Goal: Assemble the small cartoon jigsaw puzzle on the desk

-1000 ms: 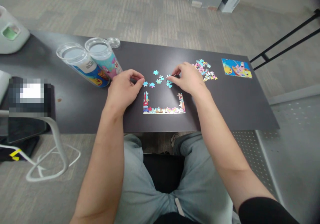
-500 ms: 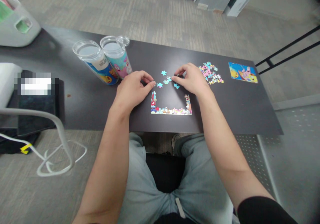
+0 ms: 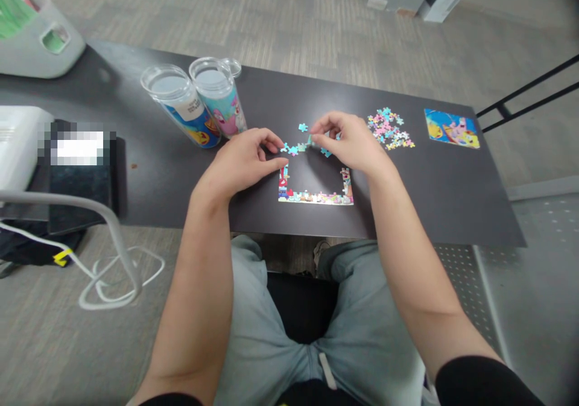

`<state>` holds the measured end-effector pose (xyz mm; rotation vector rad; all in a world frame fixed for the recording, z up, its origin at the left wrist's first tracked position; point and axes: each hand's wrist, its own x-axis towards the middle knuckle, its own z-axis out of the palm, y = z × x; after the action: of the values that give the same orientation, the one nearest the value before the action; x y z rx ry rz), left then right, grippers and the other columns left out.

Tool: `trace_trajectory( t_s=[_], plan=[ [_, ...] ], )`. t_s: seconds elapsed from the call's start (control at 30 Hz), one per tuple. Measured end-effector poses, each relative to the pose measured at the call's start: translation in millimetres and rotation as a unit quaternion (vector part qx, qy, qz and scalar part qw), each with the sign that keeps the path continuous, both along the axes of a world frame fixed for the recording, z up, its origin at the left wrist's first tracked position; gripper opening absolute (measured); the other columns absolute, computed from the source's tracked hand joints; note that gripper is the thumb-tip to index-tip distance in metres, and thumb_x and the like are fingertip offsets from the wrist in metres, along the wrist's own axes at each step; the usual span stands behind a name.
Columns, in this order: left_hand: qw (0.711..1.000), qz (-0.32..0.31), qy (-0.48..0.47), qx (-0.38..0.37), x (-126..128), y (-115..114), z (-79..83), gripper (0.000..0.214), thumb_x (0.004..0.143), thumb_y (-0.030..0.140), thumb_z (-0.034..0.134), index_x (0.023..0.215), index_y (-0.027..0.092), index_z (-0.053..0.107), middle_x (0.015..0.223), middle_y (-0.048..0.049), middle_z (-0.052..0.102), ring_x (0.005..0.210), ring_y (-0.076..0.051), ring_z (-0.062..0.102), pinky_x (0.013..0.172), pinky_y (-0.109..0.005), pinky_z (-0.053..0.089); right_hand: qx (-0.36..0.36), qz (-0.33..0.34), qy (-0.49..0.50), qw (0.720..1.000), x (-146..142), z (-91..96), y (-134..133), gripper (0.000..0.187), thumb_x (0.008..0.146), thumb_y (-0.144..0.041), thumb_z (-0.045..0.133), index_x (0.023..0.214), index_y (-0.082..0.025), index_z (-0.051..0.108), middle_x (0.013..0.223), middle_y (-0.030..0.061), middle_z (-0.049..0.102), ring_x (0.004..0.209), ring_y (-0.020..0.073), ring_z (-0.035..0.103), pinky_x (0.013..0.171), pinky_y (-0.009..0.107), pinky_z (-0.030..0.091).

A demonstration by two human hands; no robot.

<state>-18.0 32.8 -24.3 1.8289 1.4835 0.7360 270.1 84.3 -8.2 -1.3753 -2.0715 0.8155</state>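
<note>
A partly joined jigsaw puzzle [image 3: 316, 198] lies on the dark table as a U-shaped border, its far side unfilled. Above its left arm is my left hand [image 3: 244, 158], thumb and index finger apart, with the thumb tip at the border's upper left end. The index fingertip is beside a short row of light-blue puzzle pieces [image 3: 294, 150]. My right hand [image 3: 346, 140] pinches a small greenish puzzle piece [image 3: 310, 140] at the right end of that row. One loose blue piece [image 3: 303, 127] lies beyond, and another [image 3: 326, 152] sits under the right hand.
A heap of loose pieces [image 3: 389, 128] lies right of my right hand, with a picture card [image 3: 452, 128] farther right. Two clear-topped cylindrical containers [image 3: 190, 113] [image 3: 221, 104] stand at the left. Beyond them are a black device [image 3: 81, 189], a pale basket [image 3: 67, 56] and white cable [image 3: 108, 303].
My left thumb has come down to the border's left end, and the left fingers have spread wider. The light-blue pieces now sit closer together in a row. The whole view has shifted slightly.
</note>
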Motion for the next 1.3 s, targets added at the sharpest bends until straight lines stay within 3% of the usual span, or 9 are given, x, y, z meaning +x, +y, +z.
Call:
trace_trajectory(
  t_s=[0.13, 0.27, 0.57, 0.73, 0.9, 1.07, 1.17, 1.3],
  plan=[
    [1.000, -0.004, -0.017, -0.018, -3.6, -1.0, 1.4, 0.038, 0.084, 0.031, 0.108, 0.116, 0.027, 0.088, 0.116, -0.0049, 0.089, 0.086, -0.023, 0.072, 0.080, -0.040, 0.054, -0.030, 0.049, 0.003, 0.998, -23.1, 10.6, -14.3, 0.007, 0.107, -0.026, 0.091, 0.114, -0.028, 0.091, 0.112, 0.0057, 0.093, 0.101, 0.0292, 0.078, 0.096, 0.045, 0.059],
    [0.999, 0.000, -0.027, -0.024, -2.1, -2.6, 2.6, 0.040, 0.082, 0.028, 0.108, 0.115, 0.026, 0.086, 0.104, -0.0029, 0.083, 0.090, -0.025, 0.073, 0.082, -0.040, 0.056, -0.045, 0.072, -0.015, 0.996, -39.6, 5.5, -19.1, 0.008, 0.106, -0.025, 0.092, 0.112, -0.030, 0.090, 0.114, 0.0050, 0.095, 0.101, 0.0302, 0.080, 0.095, 0.044, 0.058],
    [0.999, -0.006, -0.035, -0.027, 0.1, -2.9, 4.5, 0.041, 0.082, 0.022, 0.109, 0.113, 0.025, 0.084, 0.115, -0.0051, 0.087, 0.094, -0.025, 0.074, 0.086, -0.040, 0.059, -0.032, 0.076, -0.041, 0.996, -42.9, -7.7, -15.5, 0.016, 0.106, -0.022, 0.089, 0.119, -0.031, 0.088, 0.115, 0.0034, 0.095, 0.098, 0.0290, 0.079, 0.092, 0.043, 0.057],
    [0.999, -0.001, -0.037, -0.028, -0.1, -3.0, 3.9, 0.041, 0.082, 0.023, 0.110, 0.113, 0.025, 0.083, 0.115, -0.0054, 0.087, 0.093, -0.024, 0.073, 0.083, -0.039, 0.058, -0.034, 0.073, -0.038, 0.996, -46.3, -8.7, -15.6, 0.020, 0.105, -0.023, 0.096, 0.119, -0.032, 0.086, 0.114, 0.0033, 0.092, 0.102, 0.0301, 0.079, 0.090, 0.044, 0.058],
    [0.999, -0.001, -0.027, -0.029, 0.3, -3.4, 4.0, 0.041, 0.081, 0.023, 0.110, 0.112, 0.025, 0.083, 0.110, -0.0041, 0.085, 0.095, -0.025, 0.074, 0.085, -0.040, 0.059, -0.007, 0.043, -0.023, 0.999, -28.5, 3.5, -11.6, 0.020, 0.106, -0.034, 0.102, 0.120, -0.031, 0.088, 0.122, 0.0077, 0.089, 0.104, 0.0317, 0.077, 0.094, 0.049, 0.061],
    [0.999, -0.004, -0.021, -0.033, -1.9, -2.5, 3.5, 0.036, 0.086, 0.026, 0.110, 0.113, 0.025, 0.086, 0.109, -0.0044, 0.085, 0.090, -0.024, 0.072, 0.083, -0.040, 0.058, -0.007, 0.033, -0.043, 0.999, 12.7, 12.9, -4.2, 0.028, 0.100, -0.047, 0.108, 0.113, -0.029, 0.090, 0.110, 0.0074, 0.087, 0.095, 0.0310, 0.075, 0.095, 0.052, 0.062],
    [0.999, -0.006, -0.010, -0.033, -2.9, -1.0, 4.1, 0.034, 0.088, 0.027, 0.110, 0.114, 0.026, 0.088, 0.108, -0.0045, 0.086, 0.089, -0.024, 0.072, 0.082, -0.040, 0.057, -0.013, 0.056, -0.057, 0.997, 20.8, 5.9, -3.2, 0.026, 0.097, -0.042, 0.111, 0.106, -0.030, 0.089, 0.108, 0.0060, 0.086, 0.097, 0.0306, 0.074, 0.098, 0.052, 0.062],
    [1.000, 0.003, -0.005, -0.022, 1.7, -0.9, 5.7, 0.024, 0.096, 0.029, 0.104, 0.113, 0.024, 0.089, 0.102, -0.0040, 0.084, 0.084, -0.023, 0.069, 0.079, -0.039, 0.053, 0.006, 0.071, -0.072, 0.995, 9.8, -11.2, -1.0, 0.027, 0.098, -0.030, 0.113, 0.103, -0.031, 0.087, 0.112, 0.0051, 0.082, 0.108, 0.0319, 0.076, 0.110, 0.054, 0.062]
  ],
)
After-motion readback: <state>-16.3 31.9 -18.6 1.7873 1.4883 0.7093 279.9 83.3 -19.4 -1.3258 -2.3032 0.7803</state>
